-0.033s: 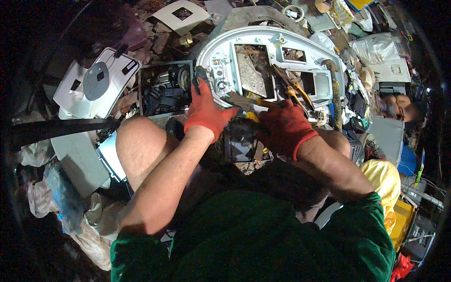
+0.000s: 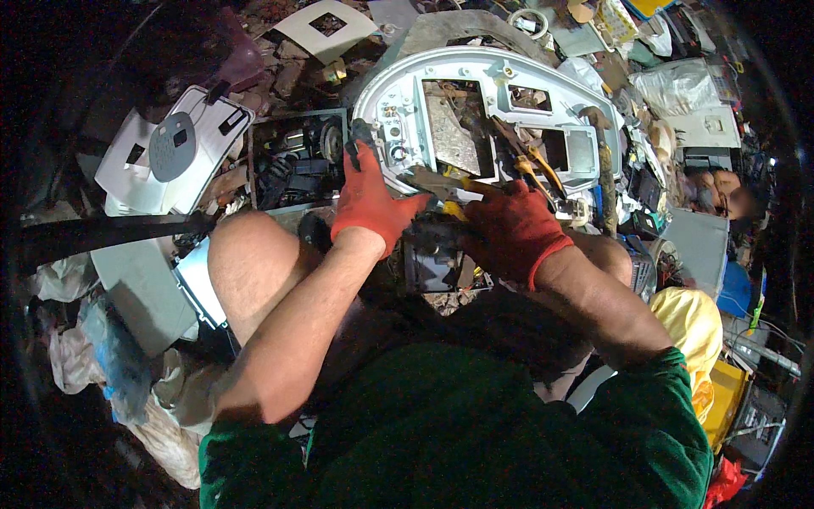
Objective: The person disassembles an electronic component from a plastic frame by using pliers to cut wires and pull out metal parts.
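A large white plastic panel (image 2: 458,64) with rounded ends and several cut-outs lies before my knees. My left hand (image 2: 366,199), in a red glove with dark fingertips, grips its near left corner, fingers along the rim and thumb stretched inward. In its red glove, my right hand (image 2: 517,229) is closed round yellow-handled pliers (image 2: 431,181). Their metal jaws point left, over the panel's near edge, close to my left thumb. A second tool with yellow-and-dark handles (image 2: 536,161) rests across the panel's openings, just beyond my right hand.
Left of the panel stands a frame-like box (image 2: 254,161) of dark parts, beside stacked white plastic covers (image 2: 127,182). A rusty hammer-like tool (image 2: 607,182) lies at the panel's right end. Mixed scrap, bags and a grey sheet (image 2: 697,246) crowd the right side.
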Demonstrator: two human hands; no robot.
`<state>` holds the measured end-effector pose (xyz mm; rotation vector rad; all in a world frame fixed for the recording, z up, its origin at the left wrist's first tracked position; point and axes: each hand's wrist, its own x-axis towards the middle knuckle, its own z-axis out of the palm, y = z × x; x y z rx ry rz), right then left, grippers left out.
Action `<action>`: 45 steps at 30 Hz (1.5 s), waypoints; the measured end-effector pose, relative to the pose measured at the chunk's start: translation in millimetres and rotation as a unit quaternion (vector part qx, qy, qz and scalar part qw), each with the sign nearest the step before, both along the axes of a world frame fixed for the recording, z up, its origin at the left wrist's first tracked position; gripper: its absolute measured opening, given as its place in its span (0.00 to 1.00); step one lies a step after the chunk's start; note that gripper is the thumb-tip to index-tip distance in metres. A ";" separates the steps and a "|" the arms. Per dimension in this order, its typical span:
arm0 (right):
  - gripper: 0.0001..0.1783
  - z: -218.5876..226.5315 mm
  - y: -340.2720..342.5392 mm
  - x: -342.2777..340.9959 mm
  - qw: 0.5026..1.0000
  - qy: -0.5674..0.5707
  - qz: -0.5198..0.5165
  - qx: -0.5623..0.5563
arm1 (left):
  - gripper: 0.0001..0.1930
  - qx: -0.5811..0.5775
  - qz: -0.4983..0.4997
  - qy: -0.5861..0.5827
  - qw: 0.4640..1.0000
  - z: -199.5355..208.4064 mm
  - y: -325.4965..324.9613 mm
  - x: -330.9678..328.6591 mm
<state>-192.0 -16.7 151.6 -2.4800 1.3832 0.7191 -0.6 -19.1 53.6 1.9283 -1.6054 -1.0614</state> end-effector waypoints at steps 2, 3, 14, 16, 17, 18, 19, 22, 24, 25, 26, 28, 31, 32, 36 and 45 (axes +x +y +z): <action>0.19 -4.6 3.0 -3.9 0.999 -0.033 0.015 -0.036 | 0.62 -0.005 -0.004 0.005 1.000 -0.1 0.2 0.3; 0.19 -5.9 4.5 -4.5 0.999 -0.034 0.012 -0.040 | 0.62 -0.007 -0.007 0.010 1.000 0.2 0.3 1.0; 0.14 -19.5 -51.5 -46.4 0.977 -0.063 0.195 -0.060 | 0.63 -0.003 -0.016 0.030 0.999 -5.9 -2.5 -1.0; 0.12 -8.3 -77.7 -40.8 0.968 -0.052 0.233 -0.080 | 0.64 -0.016 -0.005 0.010 1.000 -8.6 -1.6 1.1; 0.10 -4.1 -86.1 -36.1 0.962 -0.045 0.253 -0.090 | 0.64 -0.007 -0.003 0.006 1.000 -9.0 0.9 3.4; 0.09 -4.5 -94.1 -33.9 0.952 -0.041 0.288 -0.099 | 0.64 -0.004 -0.002 0.004 1.000 -8.6 -0.4 4.4; 0.09 -4.4 -101.0 -31.3 0.940 -0.035 0.322 -0.107 | 0.65 0.000 -0.001 0.003 1.000 -7.9 -1.6 4.4; 0.09 -65.4 -83.2 -63.9 0.962 -0.133 0.232 -0.062 | 0.64 -0.006 -0.002 0.004 1.000 -3.2 -2.7 1.2; 0.10 -71.3 -56.3 -65.7 0.986 -0.096 0.132 -0.028 | 0.62 0.024 -0.005 0.004 1.000 7.1 -4.5 -9.2; 0.11 -39.1 -33.6 -28.5 0.994 -0.020 0.110 -0.020 | 0.62 0.017 0.002 0.011 1.000 3.8 -3.0 -4.0; 0.12 -15.2 -18.9 -5.1 0.994 0.060 0.085 -0.014 | 0.62 0.007 0.006 0.022 1.000 0.9 -1.8 0.5; 0.14 -6.3 -10.4 -0.1 0.998 0.032 0.058 -0.005 | 0.62 0.007 0.003 0.035 0.999 3.9 -0.5 1.8; 0.16 6.7 0.9 5.3 1.000 0.009 0.003 0.002 | 0.62 0.018 0.002 0.029 0.999 4.6 -1.3 1.1; 0.16 -0.1 4.2 2.3 1.000 0.006 -0.013 0.004 | 0.62 0.011 0.002 0.020 1.000 -0.8 0.2 0.9; 0.17 -2.1 15.3 -0.4 0.999 -0.007 -0.037 -0.037 | 0.63 0.012 -0.006 -0.011 1.000 -0.4 -2.1 0.3; 0.19 -20.2 28.7 -11.6 0.992 -0.049 -0.014 -0.118 | 0.63 -0.019 -0.008 0.029 0.999 -7.6 -1.3 1.6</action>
